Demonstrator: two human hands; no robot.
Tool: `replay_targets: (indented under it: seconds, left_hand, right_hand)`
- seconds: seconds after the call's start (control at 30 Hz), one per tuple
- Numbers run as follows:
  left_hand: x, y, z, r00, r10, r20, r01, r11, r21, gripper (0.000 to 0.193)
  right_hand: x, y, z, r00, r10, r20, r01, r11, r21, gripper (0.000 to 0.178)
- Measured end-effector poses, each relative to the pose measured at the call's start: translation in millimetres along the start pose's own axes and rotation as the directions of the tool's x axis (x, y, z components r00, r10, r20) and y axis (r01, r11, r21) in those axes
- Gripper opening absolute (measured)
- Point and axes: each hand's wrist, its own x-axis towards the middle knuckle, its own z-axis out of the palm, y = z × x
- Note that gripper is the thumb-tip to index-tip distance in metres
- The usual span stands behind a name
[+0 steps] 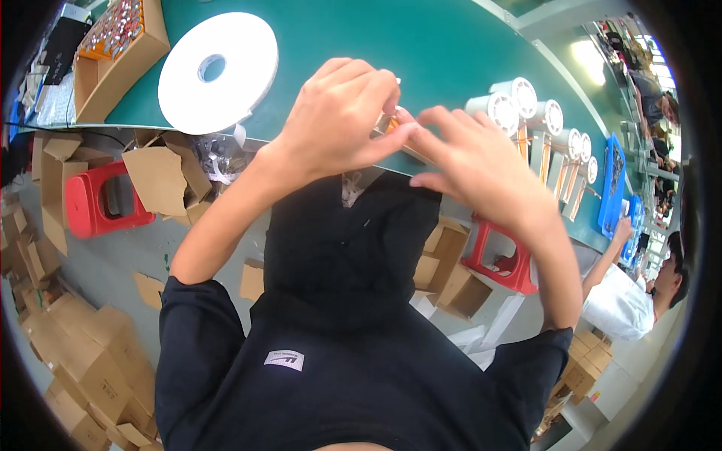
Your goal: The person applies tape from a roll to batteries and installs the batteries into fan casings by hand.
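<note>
I'd take the probably light part point(391, 124) by its sides near the worktop's point(421, 45) front edge; left hand point(336, 116) pinches it, right hand's point(481, 158) grip unclear.

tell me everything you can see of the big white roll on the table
The white roll is a broad, thick disc with a smooth-looking face, perhaps wound tape or strip. Its round centre looks pale grey-blue. It lies flat on the green table, by the near edge, with a short loose end dangling there. An open cardboard box stands close on its left; contact is unclear. The left hand is to its right, not touching it.
</note>
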Motion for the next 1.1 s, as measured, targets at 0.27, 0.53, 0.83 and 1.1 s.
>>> replay_targets:
  seconds: [0.27, 0.53, 0.83, 1.1]
  left_hand:
    - [22, 11, -8, 0.880, -0.349, 0.322, 0.364, 0.931, 0.014, 0.040]
    - [55, 8, -7, 0.701, -0.329, 0.633, 0.240, 0.944, 0.226, 0.025]
    - [73, 8, -3, 0.560, -0.326, 0.762, 0.208, 0.945, 0.251, 0.021]
    - [86, 13, -4, 0.433, -0.309, 0.847, 0.111, 0.951, 0.290, 0.023]
  right_hand:
    - [-6, 34, 1, 0.921, 0.296, 0.254, -0.386, 0.783, 0.488, 0.030]
    - [12, 35, -11, 0.882, 0.284, 0.376, -0.453, 0.730, 0.511, 0.026]
    - [16, 32, -11, 0.866, 0.294, 0.403, -0.485, 0.688, 0.540, 0.018]
    - [17, 22, -11, 0.837, 0.356, 0.416, -0.534, 0.698, 0.477, 0.015]
